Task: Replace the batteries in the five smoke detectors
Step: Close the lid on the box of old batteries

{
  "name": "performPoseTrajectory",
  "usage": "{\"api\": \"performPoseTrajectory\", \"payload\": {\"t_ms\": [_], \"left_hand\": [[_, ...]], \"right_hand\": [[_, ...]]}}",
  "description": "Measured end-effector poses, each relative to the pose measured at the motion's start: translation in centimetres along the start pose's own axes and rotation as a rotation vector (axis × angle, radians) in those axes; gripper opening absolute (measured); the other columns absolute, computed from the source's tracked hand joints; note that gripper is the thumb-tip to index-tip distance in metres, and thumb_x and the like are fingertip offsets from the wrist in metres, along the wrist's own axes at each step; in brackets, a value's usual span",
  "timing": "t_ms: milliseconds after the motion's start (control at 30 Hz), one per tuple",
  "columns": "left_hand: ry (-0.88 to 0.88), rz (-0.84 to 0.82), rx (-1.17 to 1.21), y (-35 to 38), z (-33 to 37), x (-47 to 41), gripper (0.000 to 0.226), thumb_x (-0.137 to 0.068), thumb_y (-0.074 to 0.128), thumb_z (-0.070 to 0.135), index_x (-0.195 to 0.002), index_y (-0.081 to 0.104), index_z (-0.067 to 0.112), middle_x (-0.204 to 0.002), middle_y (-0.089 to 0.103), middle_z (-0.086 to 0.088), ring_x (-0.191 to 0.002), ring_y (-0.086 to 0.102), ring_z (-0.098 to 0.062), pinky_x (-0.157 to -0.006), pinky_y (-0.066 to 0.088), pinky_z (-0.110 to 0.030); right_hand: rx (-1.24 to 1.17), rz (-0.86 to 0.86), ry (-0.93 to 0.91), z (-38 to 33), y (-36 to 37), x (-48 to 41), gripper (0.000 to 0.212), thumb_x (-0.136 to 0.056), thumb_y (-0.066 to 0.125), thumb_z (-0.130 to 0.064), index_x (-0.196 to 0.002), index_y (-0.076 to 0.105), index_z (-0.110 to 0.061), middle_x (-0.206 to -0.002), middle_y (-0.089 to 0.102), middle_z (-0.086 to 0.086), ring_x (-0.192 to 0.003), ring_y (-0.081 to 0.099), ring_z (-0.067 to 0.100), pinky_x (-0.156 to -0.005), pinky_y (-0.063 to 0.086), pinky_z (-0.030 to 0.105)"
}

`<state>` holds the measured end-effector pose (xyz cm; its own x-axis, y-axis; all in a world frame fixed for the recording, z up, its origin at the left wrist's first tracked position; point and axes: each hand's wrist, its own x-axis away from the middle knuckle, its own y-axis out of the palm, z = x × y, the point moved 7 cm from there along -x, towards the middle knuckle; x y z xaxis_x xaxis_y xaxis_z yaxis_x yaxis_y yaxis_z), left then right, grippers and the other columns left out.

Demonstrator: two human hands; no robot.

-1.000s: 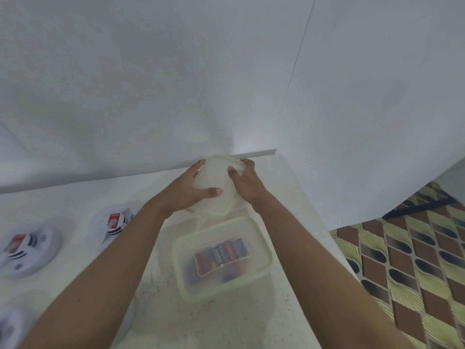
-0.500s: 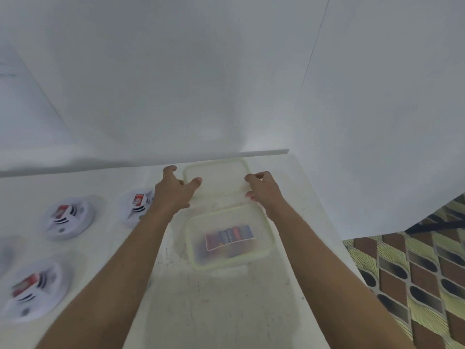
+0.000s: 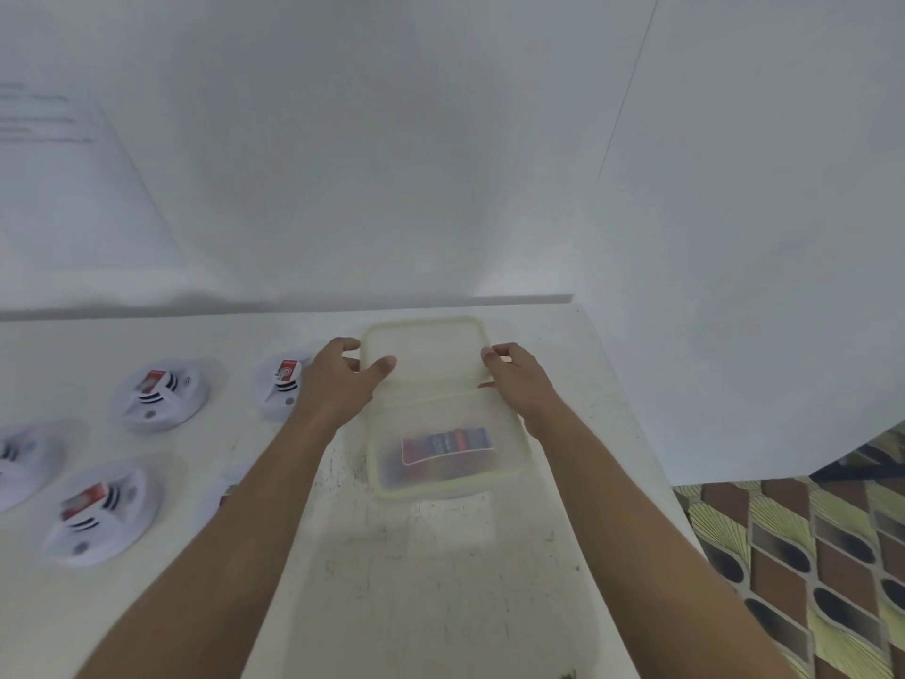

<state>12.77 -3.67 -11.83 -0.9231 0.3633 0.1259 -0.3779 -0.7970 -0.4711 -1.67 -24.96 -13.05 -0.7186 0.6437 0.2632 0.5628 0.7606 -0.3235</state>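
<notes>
A clear plastic container [image 3: 523,445] with a pale green rim stands open on the white table [image 3: 416,580]; a pack of batteries [image 3: 445,445] lies inside. Its lid [image 3: 426,350] lies flat on the table just behind it. My left hand [image 3: 338,379] holds the lid's left edge, thumb on top. My right hand [image 3: 519,379] grips the lid's right edge with curled fingers. White round smoke detectors with red labels lie to the left: one [image 3: 156,396], another [image 3: 281,387] beside my left wrist, a third [image 3: 100,512], and more at the left edge and behind my left forearm.
A white wall runs along the table's back, and a white panel [image 3: 759,237] closes off the right side. The table's right edge drops to a patterned brown and yellow floor [image 3: 808,556]. A paper sheet [image 3: 63,188] hangs on the wall at the left.
The lid was held up, tilted, above the container a second ago; it now lies flat on the table behind it. My hands have spread to its two side edges. More detectors have come into view.
</notes>
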Motion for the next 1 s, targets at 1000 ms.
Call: {"api": "performPoseTrajectory", "payload": {"t_ms": [1000], "left_hand": [[-0.044,0.06,0.02,-0.3,-2.5,7.9,0.036,-0.081,0.077,0.046,-0.106,0.071,0.021,-0.101,0.072,0.005,-0.098,0.066,-0.015,-0.088,0.055,-0.038]], "right_hand": [[-0.174,-0.015,0.015,1.9,0.1,7.7,0.017,-0.107,0.041,-0.024,-0.119,0.053,-0.022,-0.109,0.057,-0.009,-0.091,0.052,0.003,-0.073,0.042,0.022]]}}
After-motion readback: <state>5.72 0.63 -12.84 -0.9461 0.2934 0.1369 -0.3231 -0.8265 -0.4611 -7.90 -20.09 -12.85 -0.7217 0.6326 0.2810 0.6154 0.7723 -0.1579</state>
